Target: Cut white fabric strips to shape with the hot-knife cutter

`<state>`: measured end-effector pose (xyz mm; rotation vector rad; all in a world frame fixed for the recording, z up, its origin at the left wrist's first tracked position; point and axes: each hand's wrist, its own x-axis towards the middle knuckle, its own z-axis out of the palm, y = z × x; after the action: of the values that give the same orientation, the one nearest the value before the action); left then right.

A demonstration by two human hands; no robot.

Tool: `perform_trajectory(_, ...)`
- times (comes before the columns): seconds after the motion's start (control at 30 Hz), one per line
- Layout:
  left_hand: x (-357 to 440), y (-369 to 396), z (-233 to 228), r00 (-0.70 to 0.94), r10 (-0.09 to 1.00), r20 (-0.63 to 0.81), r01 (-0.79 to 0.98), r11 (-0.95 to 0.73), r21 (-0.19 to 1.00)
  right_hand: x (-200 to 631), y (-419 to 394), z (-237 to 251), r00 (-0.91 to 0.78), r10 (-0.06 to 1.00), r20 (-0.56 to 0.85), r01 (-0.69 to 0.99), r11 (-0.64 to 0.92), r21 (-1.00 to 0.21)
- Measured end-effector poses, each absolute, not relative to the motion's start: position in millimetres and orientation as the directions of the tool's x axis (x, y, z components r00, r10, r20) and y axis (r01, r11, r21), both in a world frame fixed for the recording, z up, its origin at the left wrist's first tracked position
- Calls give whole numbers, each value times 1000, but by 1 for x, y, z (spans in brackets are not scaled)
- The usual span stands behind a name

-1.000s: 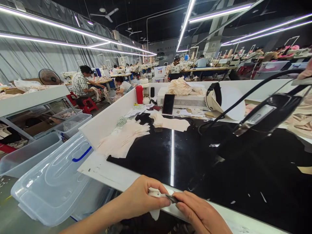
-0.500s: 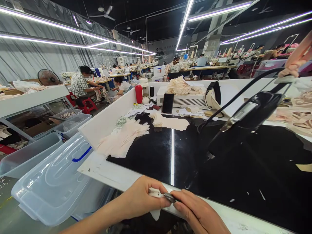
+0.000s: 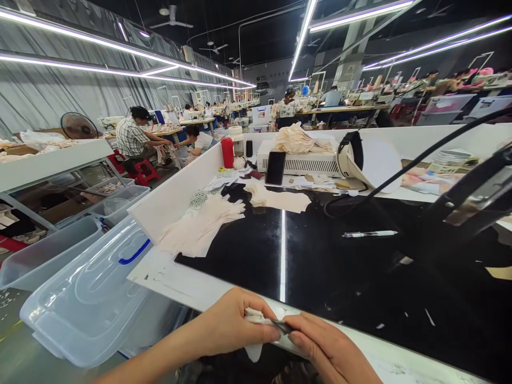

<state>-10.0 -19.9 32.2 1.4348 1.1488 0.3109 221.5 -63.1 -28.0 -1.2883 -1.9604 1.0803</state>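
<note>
L hand point(image 3: 230, 325) is pinched, thumb vs fingers, on a folded piece of white cloth point(image 3: 256, 316), w/ a loose flap of it hanging below. R hand point(image 3: 326, 344) is closed round a small dark-grey metal tool point(image 3: 283, 326), tip up against the cloth at the L fingertips; exact tool type can't be told, mostly hidden. Cloth + tool are btwn the hands, at the near white edge of a table w/ a glossy black top point(image 3: 248, 266). On it, far L: a fanned pile of pale-pink fabric pieces point(image 3: 200, 226); next to it, just R, a neat stack of cream fabric pieces point(image 3: 282, 199). Behind: a black smartphone point(image 3: 276, 168), upright in front of a white slotted metal box point(image 3: 266, 161), plus a red cylindrical container point(image 3: 228, 153) to the L. R side: a slim white pen point(image 3: 370, 234) lying flat, near a blurry black machine w/ a thick cable point(image 3: 476, 186). L of table: a big translucent plastic lid w/ blue handle point(image 3: 88, 288). Further back, a co-worker in a checked shirt point(image 3: 131, 138), seated.
</note>
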Motion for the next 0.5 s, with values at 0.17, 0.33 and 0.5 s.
perform_trajectory(0.17,-10,-21,31,491,768,-410,447,182,876,220,-64,-26,-357,932,55,472,231,-851)
perform_trajectory(0.33,-10,-21,32,511,762,-398,422,180,888,218,-65,-24,-393,919,30,459,224,-859)
perform_trajectory(0.5,-12,-20,30,529,760,-377,383,183,906,217,-65,-24,-411,912,16,463,224,-858)
